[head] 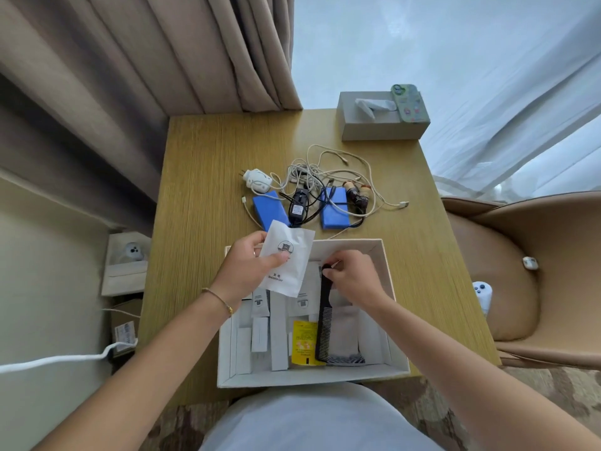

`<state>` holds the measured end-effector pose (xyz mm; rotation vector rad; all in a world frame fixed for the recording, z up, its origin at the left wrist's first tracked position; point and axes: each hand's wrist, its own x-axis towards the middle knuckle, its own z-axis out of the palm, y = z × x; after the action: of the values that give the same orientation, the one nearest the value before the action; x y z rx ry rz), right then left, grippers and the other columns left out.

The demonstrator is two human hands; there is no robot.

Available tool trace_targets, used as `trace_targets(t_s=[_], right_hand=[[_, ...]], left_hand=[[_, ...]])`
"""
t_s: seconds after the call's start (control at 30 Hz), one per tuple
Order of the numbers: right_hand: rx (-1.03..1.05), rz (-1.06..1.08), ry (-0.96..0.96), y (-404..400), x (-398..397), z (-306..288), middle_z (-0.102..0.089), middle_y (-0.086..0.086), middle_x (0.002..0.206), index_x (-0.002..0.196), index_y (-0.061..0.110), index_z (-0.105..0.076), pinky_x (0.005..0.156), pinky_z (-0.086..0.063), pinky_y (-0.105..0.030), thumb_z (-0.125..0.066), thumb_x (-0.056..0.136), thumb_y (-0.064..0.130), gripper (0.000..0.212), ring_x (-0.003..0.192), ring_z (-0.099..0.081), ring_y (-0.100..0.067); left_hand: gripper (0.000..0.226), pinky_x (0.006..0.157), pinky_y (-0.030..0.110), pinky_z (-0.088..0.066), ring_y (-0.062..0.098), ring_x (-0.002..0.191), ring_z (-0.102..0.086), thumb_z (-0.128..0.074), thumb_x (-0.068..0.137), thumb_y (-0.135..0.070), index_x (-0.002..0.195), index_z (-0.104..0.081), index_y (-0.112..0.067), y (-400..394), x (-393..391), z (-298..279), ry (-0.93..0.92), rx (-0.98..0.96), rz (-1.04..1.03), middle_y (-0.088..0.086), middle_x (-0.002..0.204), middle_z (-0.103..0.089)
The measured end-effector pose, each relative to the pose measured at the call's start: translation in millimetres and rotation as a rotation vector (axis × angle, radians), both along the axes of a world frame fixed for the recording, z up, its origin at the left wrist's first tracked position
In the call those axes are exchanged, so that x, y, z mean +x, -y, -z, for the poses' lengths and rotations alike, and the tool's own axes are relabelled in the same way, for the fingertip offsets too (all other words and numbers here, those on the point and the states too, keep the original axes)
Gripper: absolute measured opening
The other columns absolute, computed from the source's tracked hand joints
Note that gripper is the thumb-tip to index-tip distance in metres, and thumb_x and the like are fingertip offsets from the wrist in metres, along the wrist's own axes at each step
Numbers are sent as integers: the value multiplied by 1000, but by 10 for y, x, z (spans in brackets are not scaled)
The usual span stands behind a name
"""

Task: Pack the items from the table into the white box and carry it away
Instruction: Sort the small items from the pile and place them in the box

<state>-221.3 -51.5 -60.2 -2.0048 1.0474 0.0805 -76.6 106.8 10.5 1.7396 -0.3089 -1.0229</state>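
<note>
The white box [392,353] sits at the near edge of the wooden table [208,177], filled with several white packets and a yellow packet [304,341]. My left hand [247,270] pinches a white shower cap packet [287,258] above the box's far left corner. My right hand [353,276] grips the top end of a black comb [324,320] that stands tilted inside the box. Beyond the box lie two blue packs [270,208] [333,211], a black adapter [298,206], a white plug [257,181], tangled white cables [328,172] and small brown bottles [357,193].
A grey tissue box [374,125] with a green phone [409,102] on it stands at the table's far right corner. A tan chair [527,271] is on the right, curtains behind. Boxes and a white cable [65,359] lie on the floor at left.
</note>
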Motion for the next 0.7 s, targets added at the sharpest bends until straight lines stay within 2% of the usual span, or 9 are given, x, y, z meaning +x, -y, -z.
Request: trace_targets(t_s=[0.07,0.17,0.23,0.3,0.37,0.47,0.53,0.6,0.7], right_hand=[[71,70,-2,-23,67,93,-74,0,66,73,23,-70,64,-60,-38,-76,87,14,18,61,-73,-15],[167,129,-10,-89,200,204,-71,1,57,69,19,-65,60,-60,-36,-77,86,17,21,53,-71,-10],[126,82,-28,-151,288,270,-70,3,52,67,15,-66,54,-53,-28,-77,85,23,23,46,-64,-3],[50,28,-47,-207,352,311,-70,0,54,65,11,-67,52,-48,-25,-76,84,28,27,50,-64,-7],[3,10,-51,-243,375,339,-69,-1,56,61,12,-67,56,-52,-28,-74,84,28,29,56,-66,-12],[60,63,-33,-236,341,345,-68,-1,53,55,17,-63,58,-59,-34,-67,87,19,33,50,-66,-13],[103,103,-15,-172,285,312,-69,-2,53,57,16,-64,61,-61,-38,-60,89,13,33,47,-66,-13],[158,160,14,-72,213,241,-69,-1,54,64,14,-69,63,-61,-40,-59,92,12,30,49,-66,-14],[205,235,89,48,69,68,-68,2,53,79,13,-74,59,-60,-36,-58,94,9,22,48,-64,-9]], left_hand=[[26,55,23,-56,11,74,-75,-75,85,-8,110,-67,-10,-43,-13,17,6,42,4,4,96,-76],[25,54,26,-57,16,74,-76,-76,84,-10,108,-67,-10,-105,-11,38,35,94,7,5,94,-77],[24,54,27,-58,17,76,-76,-76,84,-9,107,-68,-11,-135,-12,47,52,105,7,4,95,-77],[25,57,28,-59,16,79,-76,-76,85,-9,108,-68,-16,-155,-26,58,64,113,13,2,96,-77],[26,59,27,-60,13,79,-76,-74,86,-8,108,-67,-20,-174,-55,90,60,118,18,0,96,-77],[28,56,21,-57,5,76,-74,-71,88,-5,106,-64,-25,-193,-125,188,65,149,47,-6,94,-75],[36,56,17,-56,-1,74,-72,-69,87,0,106,-59,-29,-192,-198,274,68,184,92,-12,92,-73],[41,60,16,-56,-1,78,-71,-70,85,2,110,-57,-28,-172,-278,369,69,237,137,-11,94,-71],[44,75,29,-60,16,94,-71,-75,81,0,117,-59,-18,-79,-390,538,27,295,134,1,107,-73]])
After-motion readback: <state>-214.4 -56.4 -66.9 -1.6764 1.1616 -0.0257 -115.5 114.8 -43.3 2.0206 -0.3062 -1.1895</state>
